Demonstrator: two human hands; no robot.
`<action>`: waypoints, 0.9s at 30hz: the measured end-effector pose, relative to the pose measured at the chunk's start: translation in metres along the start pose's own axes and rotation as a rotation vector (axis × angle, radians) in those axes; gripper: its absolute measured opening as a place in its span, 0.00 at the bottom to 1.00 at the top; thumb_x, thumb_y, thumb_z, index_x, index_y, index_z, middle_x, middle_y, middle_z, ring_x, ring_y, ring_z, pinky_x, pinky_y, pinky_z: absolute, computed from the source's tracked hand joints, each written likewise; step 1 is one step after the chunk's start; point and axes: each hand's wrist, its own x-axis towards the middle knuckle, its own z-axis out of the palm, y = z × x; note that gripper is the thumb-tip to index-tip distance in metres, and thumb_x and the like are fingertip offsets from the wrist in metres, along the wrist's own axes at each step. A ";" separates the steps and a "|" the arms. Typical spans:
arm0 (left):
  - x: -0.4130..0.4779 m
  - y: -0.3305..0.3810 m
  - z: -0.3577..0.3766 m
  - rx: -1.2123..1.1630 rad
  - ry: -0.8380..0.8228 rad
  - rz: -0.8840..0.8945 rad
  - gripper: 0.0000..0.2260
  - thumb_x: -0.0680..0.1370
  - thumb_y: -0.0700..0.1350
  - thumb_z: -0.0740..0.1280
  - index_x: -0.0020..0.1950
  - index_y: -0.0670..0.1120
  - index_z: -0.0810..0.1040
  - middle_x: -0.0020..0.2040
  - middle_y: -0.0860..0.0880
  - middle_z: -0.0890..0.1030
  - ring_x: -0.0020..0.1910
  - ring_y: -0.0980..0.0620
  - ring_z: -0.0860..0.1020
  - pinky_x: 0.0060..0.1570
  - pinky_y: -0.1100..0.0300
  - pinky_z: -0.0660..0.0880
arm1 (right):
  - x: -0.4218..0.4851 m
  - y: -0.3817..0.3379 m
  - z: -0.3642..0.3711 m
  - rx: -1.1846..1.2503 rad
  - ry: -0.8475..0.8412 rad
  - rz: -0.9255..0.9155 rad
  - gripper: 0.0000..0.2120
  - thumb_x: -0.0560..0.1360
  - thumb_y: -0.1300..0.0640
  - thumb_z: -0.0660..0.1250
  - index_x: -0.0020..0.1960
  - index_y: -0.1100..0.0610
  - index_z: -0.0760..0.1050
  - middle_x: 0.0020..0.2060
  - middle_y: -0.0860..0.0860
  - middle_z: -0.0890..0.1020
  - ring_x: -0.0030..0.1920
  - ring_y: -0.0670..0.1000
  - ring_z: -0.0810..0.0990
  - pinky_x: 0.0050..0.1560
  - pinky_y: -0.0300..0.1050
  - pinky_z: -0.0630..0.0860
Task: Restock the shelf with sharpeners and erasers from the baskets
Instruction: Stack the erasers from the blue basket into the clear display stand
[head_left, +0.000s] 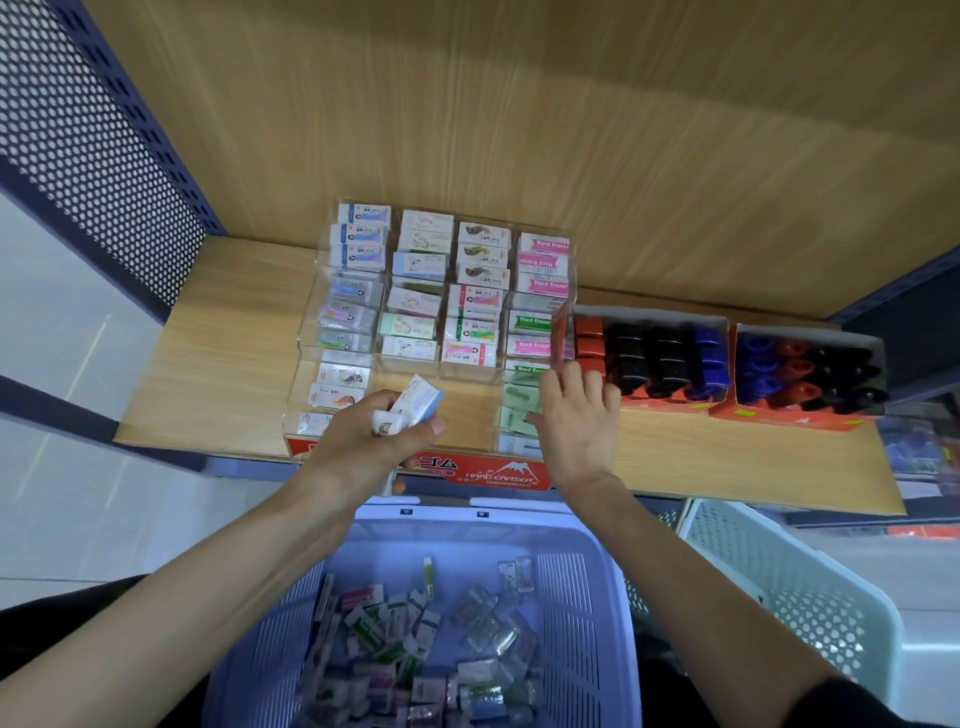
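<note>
A clear acrylic eraser display (304, 358) with a red front label stands on the wooden shelf (218, 343), its columns filled with boxed erasers. My left hand (363, 447) grips a small bunch of wrapped erasers (415, 402) above the display's bare front middle slots. My right hand (576, 415) lies with spread fingers over the green erasers (517, 402) in the right column. Below, a lilac basket (597, 597) holds several loose erasers.
Two red cardboard trays of sharpeners, one (654, 358) beside the display and another (805, 374) further right, sit on the shelf. A white perforated basket (779, 571) stands at the lower right. A perforated dark panel (88, 145) closes the shelf's left side.
</note>
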 end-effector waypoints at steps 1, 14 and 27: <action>0.000 0.000 -0.001 0.002 0.002 0.002 0.05 0.73 0.45 0.72 0.46 0.48 0.77 0.29 0.52 0.73 0.28 0.58 0.72 0.26 0.67 0.70 | 0.001 0.000 0.002 -0.005 0.018 0.011 0.21 0.55 0.55 0.82 0.43 0.57 0.77 0.41 0.54 0.77 0.41 0.56 0.73 0.43 0.50 0.70; -0.004 0.001 -0.003 -0.026 -0.020 -0.002 0.06 0.73 0.44 0.72 0.47 0.47 0.78 0.31 0.52 0.73 0.28 0.58 0.72 0.25 0.67 0.70 | -0.015 0.007 0.010 -0.033 -0.156 -0.119 0.16 0.63 0.65 0.68 0.49 0.54 0.82 0.47 0.49 0.80 0.48 0.56 0.73 0.50 0.48 0.68; -0.020 0.004 0.001 0.042 -0.241 0.063 0.06 0.75 0.38 0.68 0.50 0.47 0.76 0.31 0.53 0.76 0.29 0.61 0.75 0.28 0.64 0.71 | -0.040 -0.008 -0.087 1.166 -0.195 0.107 0.08 0.78 0.58 0.64 0.54 0.54 0.80 0.51 0.45 0.80 0.54 0.46 0.74 0.53 0.33 0.66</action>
